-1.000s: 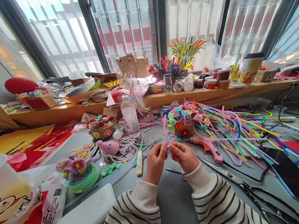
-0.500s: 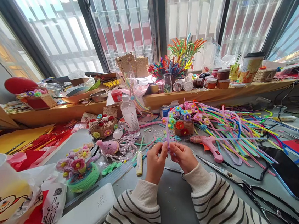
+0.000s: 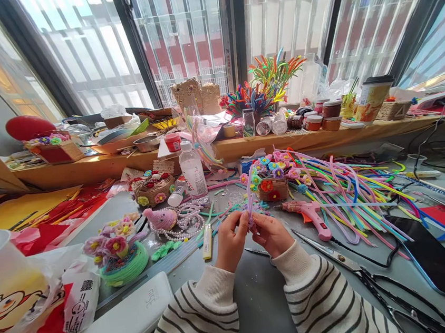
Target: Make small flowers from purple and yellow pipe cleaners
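Note:
Both hands meet over the middle of the table, pinching a lilac pipe cleaner (image 3: 250, 191) whose long end sticks upward. My left hand (image 3: 233, 239) is closed, thumb and forefinger at the stem's base. Close beside it, my right hand (image 3: 272, 233) has its fingertips closed on the lower, bent part, which the fingers mostly hide. Just beyond the hands stands a woven basket (image 3: 275, 192) of small pipe-cleaner flowers. A pink glue gun (image 3: 309, 216) lies to the right of my right hand. A yellow utility knife (image 3: 207, 242) rests left of my left hand.
Loose pipe cleaners (image 3: 353, 195) spread over the right side. Large scissors (image 3: 348, 264) and a dark phone (image 3: 434, 258) lie at front right. A plastic bottle (image 3: 193, 172), a pink knitted piece (image 3: 160, 219) with beads, a green flower pot (image 3: 123, 264) and a white power bank (image 3: 120, 325) occupy the left.
My fingers have shifted slightly around the lower part of the lilac pipe cleaner. Both hands otherwise keep nearly the same place and grip.

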`<state>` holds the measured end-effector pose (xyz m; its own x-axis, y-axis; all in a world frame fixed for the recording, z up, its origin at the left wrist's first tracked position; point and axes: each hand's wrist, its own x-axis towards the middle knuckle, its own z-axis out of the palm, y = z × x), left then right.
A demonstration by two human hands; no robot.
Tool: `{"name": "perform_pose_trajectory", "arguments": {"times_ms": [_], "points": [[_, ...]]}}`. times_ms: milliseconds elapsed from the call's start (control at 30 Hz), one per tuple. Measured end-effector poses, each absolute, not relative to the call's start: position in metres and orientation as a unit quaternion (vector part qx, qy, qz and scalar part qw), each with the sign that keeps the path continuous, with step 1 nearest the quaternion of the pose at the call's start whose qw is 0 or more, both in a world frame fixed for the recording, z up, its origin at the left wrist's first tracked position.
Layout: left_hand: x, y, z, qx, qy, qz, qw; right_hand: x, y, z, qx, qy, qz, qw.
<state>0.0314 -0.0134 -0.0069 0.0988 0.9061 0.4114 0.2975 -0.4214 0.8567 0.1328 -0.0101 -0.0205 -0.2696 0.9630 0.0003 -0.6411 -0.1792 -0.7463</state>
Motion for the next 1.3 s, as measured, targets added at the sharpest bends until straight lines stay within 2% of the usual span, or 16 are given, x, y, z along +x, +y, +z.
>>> {"name": "perform_pose_trajectory", "arguments": {"times_ms": [200,367,600,833,1067,1200,1300], "points": [[0.03,-0.013,-0.008,0.701,0.43,0.478,0.309,0.135,-0.009,-0.025,-0.232,-0.305,0.757,0.53],[0.026,-0.011,-0.005,0.72,0.455,0.457,0.256,0.134,-0.008,-0.027,-0.243,-0.302,0.751,0.534],[0.025,-0.012,0.0,0.768,0.432,0.414,0.23,0.142,-0.006,-0.02,-0.333,-0.372,0.587,0.637],[0.027,-0.014,0.0,0.711,0.426,0.459,0.321,0.146,-0.013,-0.013,-0.415,-0.472,0.426,0.651],[0.029,-0.012,0.0,0.611,0.416,0.501,0.45,0.14,-0.008,-0.019,-0.318,-0.394,0.549,0.665],[0.029,-0.01,-0.003,0.519,0.405,0.5,0.563,0.137,-0.005,-0.023,-0.327,-0.394,0.526,0.68],[0.029,-0.01,-0.003,0.472,0.396,0.502,0.607,0.137,-0.006,-0.022,-0.331,-0.39,0.52,0.684]]}}
